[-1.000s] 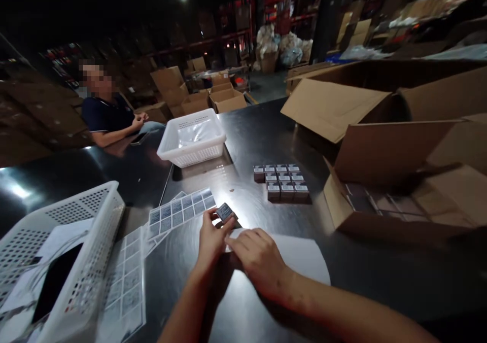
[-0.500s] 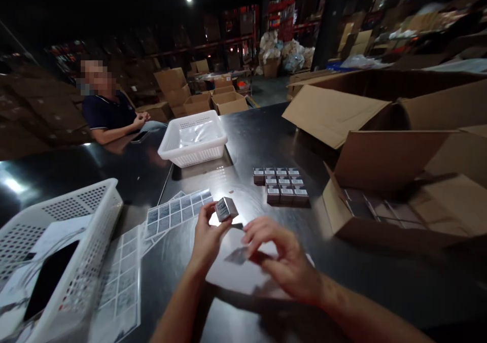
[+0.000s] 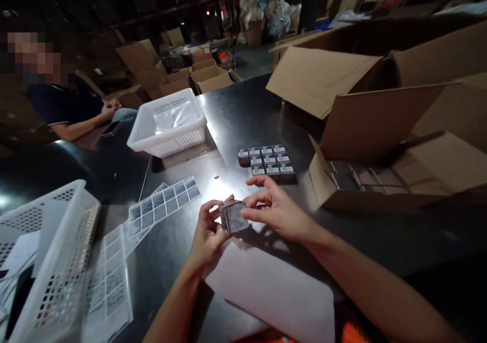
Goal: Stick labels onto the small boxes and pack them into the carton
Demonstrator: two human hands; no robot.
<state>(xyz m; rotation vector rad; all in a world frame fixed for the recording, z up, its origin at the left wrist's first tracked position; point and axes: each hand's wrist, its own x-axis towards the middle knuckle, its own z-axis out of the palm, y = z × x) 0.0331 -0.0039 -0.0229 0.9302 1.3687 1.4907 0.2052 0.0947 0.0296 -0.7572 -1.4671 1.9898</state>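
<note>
Both hands are up over the dark surface (image 3: 243, 125), meeting in the middle. The left hand (image 3: 207, 234) has a small box (image 3: 233, 216) pinched between thumb and fingers, held clear of the surface. The right hand (image 3: 276, 208) is on the same box from the other side — thumb and fingertips touching its pale labelled face, the other fingers spread loosely above. So the box sits between the two hands, gripped by both.

Just under the hands lies a white sheet (image 3: 274, 287) flat on the surface. Beyond the right hand, a neat block of small boxes (image 3: 266, 159) stands in rows, and further off to that side an open carton (image 3: 380, 170) shows more dark boxes inside, its flap raised. Out past the left hand, a strip of labels (image 3: 163, 204) lies on the surface, with more label sheets (image 3: 108, 282) nearer the white basket (image 3: 53, 262) at that edge. A second white basket (image 3: 169, 122) sits well beyond both hands. Across from it, another person (image 3: 72, 107) rests forearms on the far edge — hands together, apart from all this.
</note>
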